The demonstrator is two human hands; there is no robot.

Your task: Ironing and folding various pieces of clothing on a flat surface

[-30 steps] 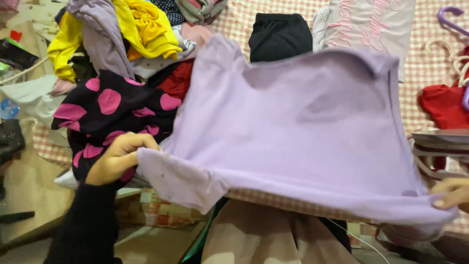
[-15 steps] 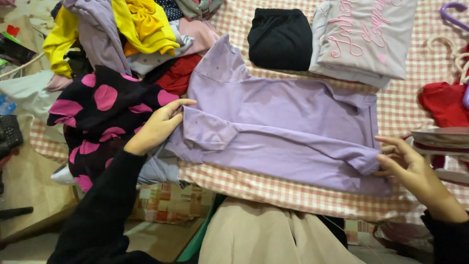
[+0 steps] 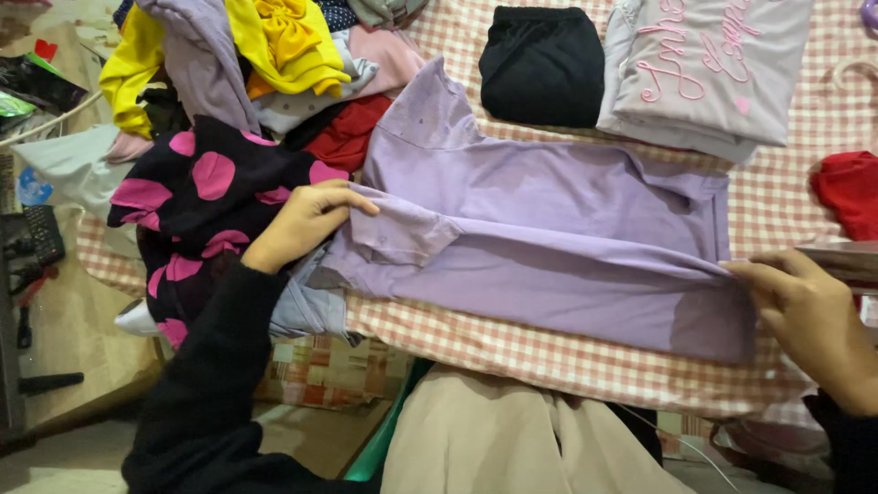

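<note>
Where it is bare, the surface: a red-and-white checked cloth (image 3: 567, 352) covers the work surface, showing along the near edge and at the upper right.
Lilac top: the lilac garment (image 3: 549, 238) lies spread flat across the middle of the checked cloth, its near part folded over lengthwise, one sleeve pointing up toward the heap.
Clothes heap: a pile at the upper left holds a black piece with pink dots (image 3: 210, 197), a yellow garment (image 3: 274, 46), a mauve one and a red one, all touching or overlapping; the lilac top's left edge rests against it.
Folded items: a grey sweatshirt with pink script (image 3: 704, 73) and a black folded piece (image 3: 541, 64) sit side by side beyond the lilac top.
Red item: a red cloth (image 3: 849, 192) lies at the right edge.
Left hand: the left hand (image 3: 302, 224), in a black sleeve, has its fingers closed on the fold at the top's left end.
Right hand: the right hand (image 3: 809, 316) pinches the fold at the right end, thumb and fingers together on the fabric.
</note>
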